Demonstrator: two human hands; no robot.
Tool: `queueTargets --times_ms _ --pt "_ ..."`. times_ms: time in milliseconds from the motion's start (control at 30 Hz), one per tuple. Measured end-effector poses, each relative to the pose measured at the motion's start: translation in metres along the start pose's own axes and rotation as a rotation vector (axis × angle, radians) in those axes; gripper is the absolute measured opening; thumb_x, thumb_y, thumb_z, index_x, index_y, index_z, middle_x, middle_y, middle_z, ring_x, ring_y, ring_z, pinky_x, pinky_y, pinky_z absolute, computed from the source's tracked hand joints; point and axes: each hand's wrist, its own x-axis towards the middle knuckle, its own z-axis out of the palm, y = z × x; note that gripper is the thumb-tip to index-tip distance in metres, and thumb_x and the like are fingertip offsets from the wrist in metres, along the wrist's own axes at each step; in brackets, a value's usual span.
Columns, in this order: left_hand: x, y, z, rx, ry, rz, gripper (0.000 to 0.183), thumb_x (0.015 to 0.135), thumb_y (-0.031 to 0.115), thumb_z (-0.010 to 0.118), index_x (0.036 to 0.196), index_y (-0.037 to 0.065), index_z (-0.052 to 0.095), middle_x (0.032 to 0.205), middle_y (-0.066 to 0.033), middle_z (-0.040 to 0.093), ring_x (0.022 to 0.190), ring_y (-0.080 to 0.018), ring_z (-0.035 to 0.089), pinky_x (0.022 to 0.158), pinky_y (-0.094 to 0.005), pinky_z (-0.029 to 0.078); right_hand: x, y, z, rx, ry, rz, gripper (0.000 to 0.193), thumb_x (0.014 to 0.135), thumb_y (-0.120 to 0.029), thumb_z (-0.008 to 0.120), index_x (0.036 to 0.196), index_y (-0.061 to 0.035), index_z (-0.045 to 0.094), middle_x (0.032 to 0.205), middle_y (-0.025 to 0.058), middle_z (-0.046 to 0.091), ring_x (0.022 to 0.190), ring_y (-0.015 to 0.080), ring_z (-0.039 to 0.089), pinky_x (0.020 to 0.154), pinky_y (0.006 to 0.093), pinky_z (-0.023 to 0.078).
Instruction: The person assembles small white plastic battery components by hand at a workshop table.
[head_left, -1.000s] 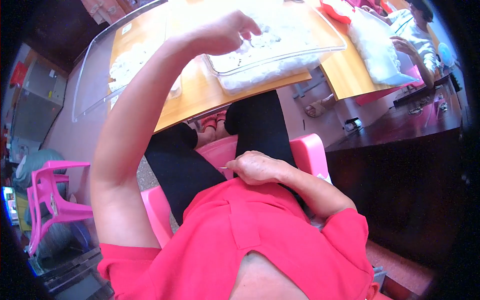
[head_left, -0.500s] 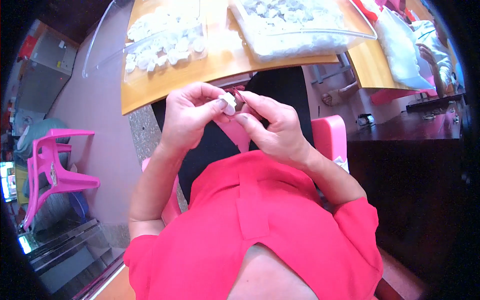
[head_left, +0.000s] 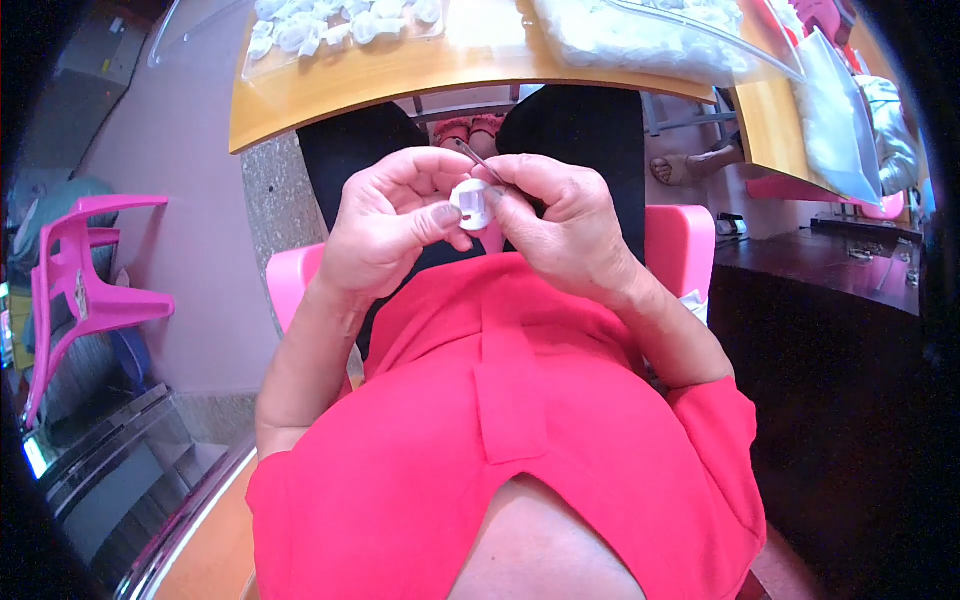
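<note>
My left hand [head_left: 385,222] pinches a small white plastic part [head_left: 469,203] between thumb and fingers, above my lap. The part is rounded, with a recess and a small dark hole facing me. My right hand [head_left: 570,225] grips a thin dark metal tool [head_left: 477,159] whose tip points up and left, past the top of the part. The right thumb touches the part's right edge. Which kind of tool it is, I cannot tell, since the fingers cover its lower portion.
A wooden table [head_left: 330,118] lies ahead, bearing loose white parts [head_left: 345,25] at left and a clear tub of white pieces [head_left: 640,45] at right. A filled clear bag [head_left: 838,125] sits beside another person's sleeve [head_left: 885,110]. Pink chair [head_left: 95,300] at left; dark cabinet [head_left: 800,270] at right.
The white part has been turned so its recessed side faces me, and the right thumb has come onto it. The table has shifted up in the view.
</note>
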Motion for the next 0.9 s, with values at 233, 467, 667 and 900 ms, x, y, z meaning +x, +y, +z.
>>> queueTargets --times_ms 233,467,667,900 --pt "-0.003 0.0 -0.007 0.061 -0.053 0.075 0.041 0.084 -0.003 0.064 0.124 -0.004 0.053 0.103 -0.0099 0.06 0.093 -0.018 0.061 0.082 -0.0308 0.054 -0.011 0.012 -0.012 -0.222 0.001 -0.17 0.036 0.083 0.009 0.054 0.118 0.0015 0.058 0.079 0.0135 0.062 0.069 0.0202 0.063 0.061 0.0284 0.05" --pt "-0.003 -0.001 -0.006 0.079 -0.022 0.131 0.037 0.084 -0.002 0.065 0.119 -0.005 0.055 0.106 -0.0139 0.062 0.096 -0.0196 0.063 0.085 -0.0326 0.054 -0.025 0.0 -0.008 -0.426 -0.093 -0.256 0.048 0.072 0.014 0.057 0.119 0.0002 0.059 0.066 0.0115 0.052 0.056 0.0232 0.054 0.05 0.0328 0.045" --pt "-0.005 -0.001 -0.01 0.067 -0.015 0.124 0.037 0.083 -0.002 0.066 0.118 -0.006 0.055 0.104 -0.0142 0.064 0.093 -0.0199 0.064 0.085 -0.0323 0.054 -0.025 0.009 -0.001 -0.474 -0.045 -0.318 0.045 0.071 0.002 0.059 0.116 0.001 0.059 0.065 0.0091 0.05 0.058 0.0244 0.056 0.051 0.0373 0.048" --pt "-0.007 -0.002 -0.005 0.081 0.027 0.091 0.04 0.084 -0.004 0.064 0.122 -0.005 0.053 0.107 -0.0136 0.063 0.093 -0.0197 0.064 0.086 -0.0324 0.054 -0.022 0.011 0.001 -0.558 -0.003 -0.365 0.047 0.069 0.0 0.06 0.116 0.0001 0.06 0.065 0.0073 0.05 0.057 0.0226 0.055 0.05 0.0358 0.046"
